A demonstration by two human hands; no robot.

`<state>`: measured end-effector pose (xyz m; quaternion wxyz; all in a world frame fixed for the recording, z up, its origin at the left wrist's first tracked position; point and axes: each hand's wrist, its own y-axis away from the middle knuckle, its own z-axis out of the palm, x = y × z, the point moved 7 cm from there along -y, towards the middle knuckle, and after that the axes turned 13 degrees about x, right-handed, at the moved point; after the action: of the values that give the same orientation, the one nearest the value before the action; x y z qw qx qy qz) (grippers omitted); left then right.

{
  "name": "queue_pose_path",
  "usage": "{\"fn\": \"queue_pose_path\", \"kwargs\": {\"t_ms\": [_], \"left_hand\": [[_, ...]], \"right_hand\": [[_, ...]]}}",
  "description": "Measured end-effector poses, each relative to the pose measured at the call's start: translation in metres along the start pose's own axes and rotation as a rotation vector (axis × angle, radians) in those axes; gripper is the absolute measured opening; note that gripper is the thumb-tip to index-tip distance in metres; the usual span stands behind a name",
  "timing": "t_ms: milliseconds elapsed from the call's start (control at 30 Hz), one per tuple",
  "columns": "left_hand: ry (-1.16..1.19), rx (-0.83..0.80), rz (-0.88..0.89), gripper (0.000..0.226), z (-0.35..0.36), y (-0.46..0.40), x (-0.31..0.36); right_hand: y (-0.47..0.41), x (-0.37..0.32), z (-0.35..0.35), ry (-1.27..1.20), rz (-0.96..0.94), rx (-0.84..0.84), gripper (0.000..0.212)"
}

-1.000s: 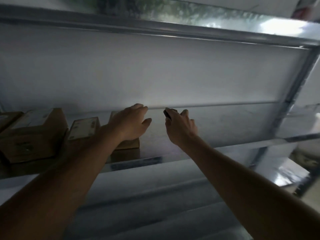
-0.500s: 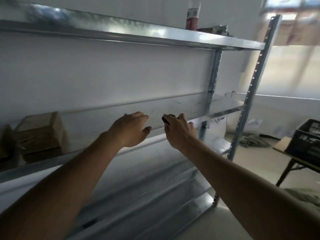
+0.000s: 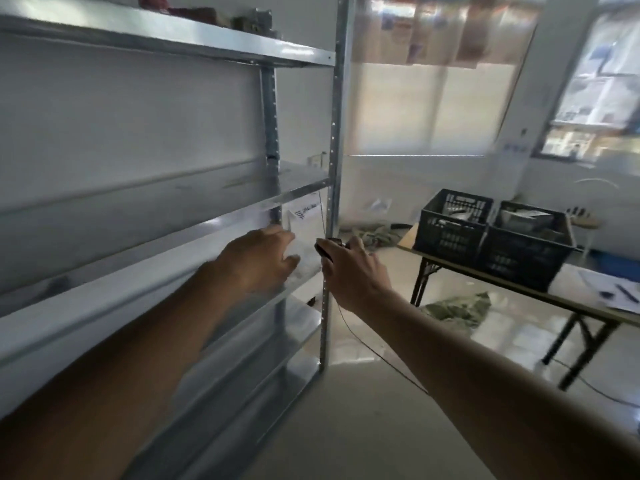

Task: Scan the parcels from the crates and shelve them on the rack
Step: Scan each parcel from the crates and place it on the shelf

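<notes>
The metal rack [image 3: 166,233] fills the left half of the view, its shelves bare in the part I see. My left hand [image 3: 261,259] hovers in front of the middle shelf's right end, fingers relaxed and holding nothing. My right hand [image 3: 353,271] grips a small black scanner [image 3: 325,249] beside the rack's front right post; a thin cable hangs from it. Two black plastic crates [image 3: 453,226] [image 3: 526,251] stand side by side on a folding table [image 3: 588,306] at the right, with parcels partly visible inside.
A white paper label [image 3: 304,211] hangs at the rack's right end. Papers and a pen [image 3: 623,292] lie on the table's right part. Crumpled green cloth [image 3: 457,306] lies on the shiny floor under the table. Items sit on the top shelf [image 3: 256,20].
My view has swung right, away from the cardboard boxes on the shelf, toward the crates and table. My left hand has left the box it rested on; the right still holds the scanner.
</notes>
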<state>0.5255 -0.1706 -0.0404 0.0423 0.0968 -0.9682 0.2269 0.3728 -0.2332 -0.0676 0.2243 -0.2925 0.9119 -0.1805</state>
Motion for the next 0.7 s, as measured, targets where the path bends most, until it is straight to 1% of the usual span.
{"fn": "queue_pose_path", "kwargs": {"t_ms": [100,300,433,700], "left_hand": [[0.048,-0.012,0.080,0.059,0.037,-0.044,0.049],[0.091,-0.060,0.226,0.058,0.124,-0.149,0.140],[0.135,-0.065,0.345,0.061,0.178,-0.224,0.197],[0.260,-0.158,0.495,0.055,0.261,-0.352,0.293]], "right_hand": [[-0.014,0.066,-0.006,0.047,0.079,0.021,0.044],[-0.058,0.193,-0.012,0.154,0.228,0.062,0.041],[-0.102,0.275,-0.016,0.196,0.329,0.081,0.045],[-0.175,0.418,-0.023,0.229,0.510,0.130,0.049]]}}
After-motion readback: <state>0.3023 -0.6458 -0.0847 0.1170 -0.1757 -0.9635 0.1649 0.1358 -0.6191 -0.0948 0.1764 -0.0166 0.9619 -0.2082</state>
